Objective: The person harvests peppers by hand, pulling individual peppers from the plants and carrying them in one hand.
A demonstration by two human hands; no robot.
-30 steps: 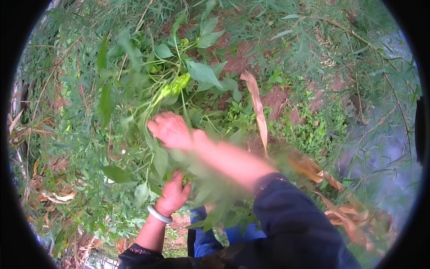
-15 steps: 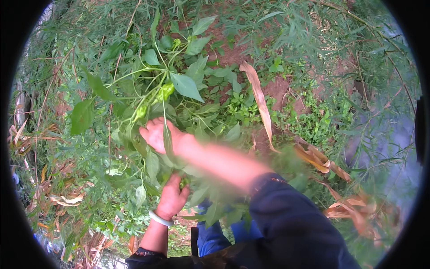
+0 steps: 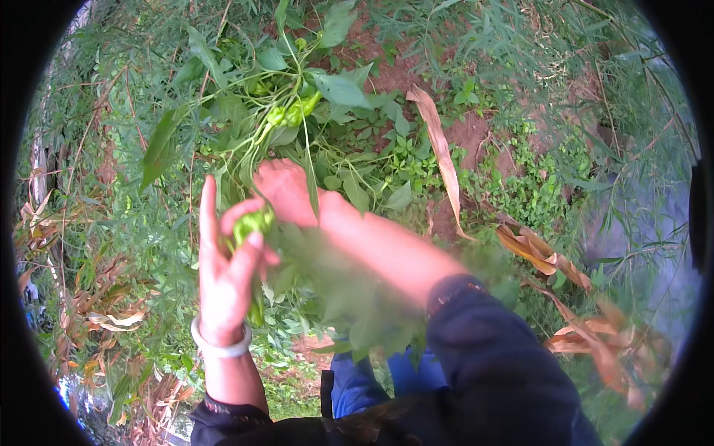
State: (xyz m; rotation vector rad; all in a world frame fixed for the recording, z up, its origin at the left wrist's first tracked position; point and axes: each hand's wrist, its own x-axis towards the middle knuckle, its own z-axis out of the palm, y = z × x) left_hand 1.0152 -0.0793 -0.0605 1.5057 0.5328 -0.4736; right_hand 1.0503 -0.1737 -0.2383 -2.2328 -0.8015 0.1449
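My left hand (image 3: 224,293), wearing a white bangle (image 3: 222,349), is raised left of centre. Its thumb and some fingers close on a green pepper (image 3: 254,225), while the index finger points up. Beyond it, my right hand (image 3: 285,192) is closed around stems at the base of a bushy pepper plant (image 3: 290,70); leaves partly hide its fingertips. Light green wrinkled peppers (image 3: 296,111) hang from the branches just above that hand. A blurred, longer green shape (image 3: 256,308), perhaps another pepper, shows beside my left palm.
Feathery green plants (image 3: 491,44) crowd the far side and right. A long dry leaf (image 3: 437,145) lies right of the plant, over reddish soil (image 3: 472,137). More dry leaves (image 3: 587,334) lie at the right; withered stalks (image 3: 104,290) at the left. Blurred leaves hang before my blue trousers (image 3: 353,386).
My left hand has come up and left out of the lower foliage, the green pepper now showing in it. My right hand has moved slightly away from me, and the plant's branches have shifted up and right.
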